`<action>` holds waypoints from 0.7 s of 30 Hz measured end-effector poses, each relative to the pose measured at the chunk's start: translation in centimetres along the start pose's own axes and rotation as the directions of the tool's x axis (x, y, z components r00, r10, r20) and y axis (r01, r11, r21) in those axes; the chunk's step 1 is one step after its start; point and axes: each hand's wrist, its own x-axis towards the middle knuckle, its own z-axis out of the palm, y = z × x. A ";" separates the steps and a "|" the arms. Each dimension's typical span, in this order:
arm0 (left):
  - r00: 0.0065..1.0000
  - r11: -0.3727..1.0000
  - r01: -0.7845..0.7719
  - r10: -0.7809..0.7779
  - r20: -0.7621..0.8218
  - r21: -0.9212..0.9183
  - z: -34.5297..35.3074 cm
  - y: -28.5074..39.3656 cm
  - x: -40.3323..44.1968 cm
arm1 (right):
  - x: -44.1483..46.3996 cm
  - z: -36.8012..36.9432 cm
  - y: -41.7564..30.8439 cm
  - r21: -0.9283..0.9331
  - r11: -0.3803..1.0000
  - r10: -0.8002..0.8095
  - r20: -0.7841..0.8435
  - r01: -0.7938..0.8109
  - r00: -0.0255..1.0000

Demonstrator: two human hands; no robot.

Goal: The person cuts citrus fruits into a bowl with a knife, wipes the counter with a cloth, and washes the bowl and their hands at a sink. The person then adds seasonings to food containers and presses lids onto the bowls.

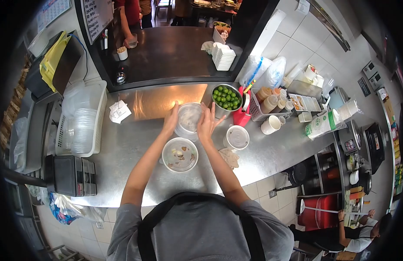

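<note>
A round clear plastic container (189,114) with a lid stands on the steel counter, its contents hard to make out. My left hand (171,118) grips its left rim. On the opposite side my right hand (206,124) presses against the lid's edge, some fingers stretched outward. Just nearer to me is a second lidded container (179,155), white-rimmed, with brownish pieces showing through its cloudy top. A smaller lidded tub (237,137) sits to the right of my right hand, with a crumpled cloth (229,158) below it.
A metal bowl of green limes (226,96) stands behind my right hand, beside a red holder (242,114) and sauce bottles (271,103). A white basket of plastic lids (82,119) is at left. Beyond the pass window, a person's hand (130,41) holds a small cup; another person (358,230) holds a long handle.
</note>
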 end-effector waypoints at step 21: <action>0.938 0.740 -0.224 0.341 -0.067 0.635 3.7 2.1 2.2 | 2.0 0.6 3.0 0.356 0.933 0.079 -0.070 -0.049 0.994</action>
